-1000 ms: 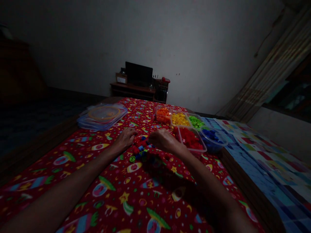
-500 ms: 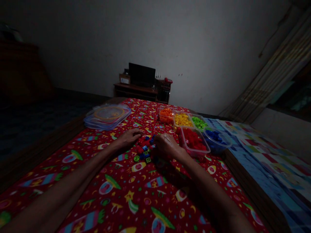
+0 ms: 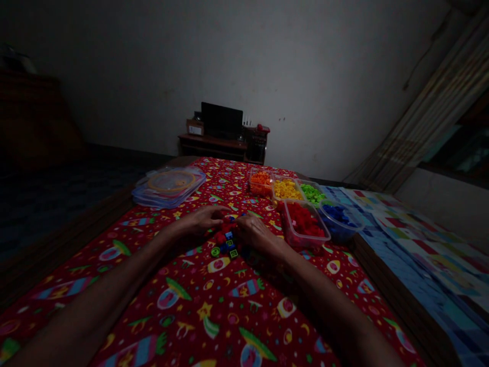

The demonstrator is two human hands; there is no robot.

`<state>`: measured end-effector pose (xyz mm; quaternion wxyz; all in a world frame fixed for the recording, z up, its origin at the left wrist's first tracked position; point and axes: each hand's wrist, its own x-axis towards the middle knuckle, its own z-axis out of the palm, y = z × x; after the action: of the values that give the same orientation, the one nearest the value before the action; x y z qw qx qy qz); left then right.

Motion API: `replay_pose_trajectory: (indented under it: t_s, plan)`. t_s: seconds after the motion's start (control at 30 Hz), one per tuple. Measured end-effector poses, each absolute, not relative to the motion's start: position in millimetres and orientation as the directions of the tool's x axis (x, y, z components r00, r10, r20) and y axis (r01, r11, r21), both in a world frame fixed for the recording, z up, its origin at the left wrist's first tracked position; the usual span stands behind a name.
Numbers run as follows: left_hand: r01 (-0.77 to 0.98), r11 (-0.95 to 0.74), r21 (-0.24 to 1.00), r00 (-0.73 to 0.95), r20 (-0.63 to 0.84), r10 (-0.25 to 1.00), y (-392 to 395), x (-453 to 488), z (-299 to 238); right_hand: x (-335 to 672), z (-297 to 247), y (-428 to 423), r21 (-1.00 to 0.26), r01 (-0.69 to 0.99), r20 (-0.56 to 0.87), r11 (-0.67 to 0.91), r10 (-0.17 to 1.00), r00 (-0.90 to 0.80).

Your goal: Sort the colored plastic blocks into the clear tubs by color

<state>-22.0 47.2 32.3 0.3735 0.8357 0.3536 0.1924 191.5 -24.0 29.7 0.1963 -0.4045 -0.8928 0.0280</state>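
Toy pieces in red, blue and green are seen in the head view, gathered in a small cluster on the red patterned cloth, between the two hands. At the near edge of the cluster, a green round piece is left uncovered.

Over the last half second, the right hand has been brought left and a little nearer, so that the cluster's far right part is now covered by it. The left hand has been kept at the left side, and the gap between the hands has been narrowed. By this change, it is judged, the work has been drawn in on the far part of the cluster.

The right hand's fingers are curled inward, but their tips are hidden; whether a piece is gripped cannot be told. The left hand's fingers are stretched toward the cluster with the thumb lower; whether anything is pinched there cannot be told either, as the light is dim.

No change is noticed in the surroundings: to the right, the red pieces' tub and the blue pieces' bowl are left untouched, and at far left the stacked lids are undisturbed.
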Motion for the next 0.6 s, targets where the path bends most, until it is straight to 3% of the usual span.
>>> replay_pose_trajectory:
  t_s: [0.17,0.6]
  plan:
    - [0.306,-0.320,0.897,0.707,0.012,0.707,51,-21,30,199,35,-26,-0.235,0.728,0.435,0.644,0.739,-0.514]
    - [0.318,-0.283,0.905,0.656,0.005,0.755,43,-13,30,201,24,-27,-0.197,0.757,0.377,0.623,0.761,-0.528]
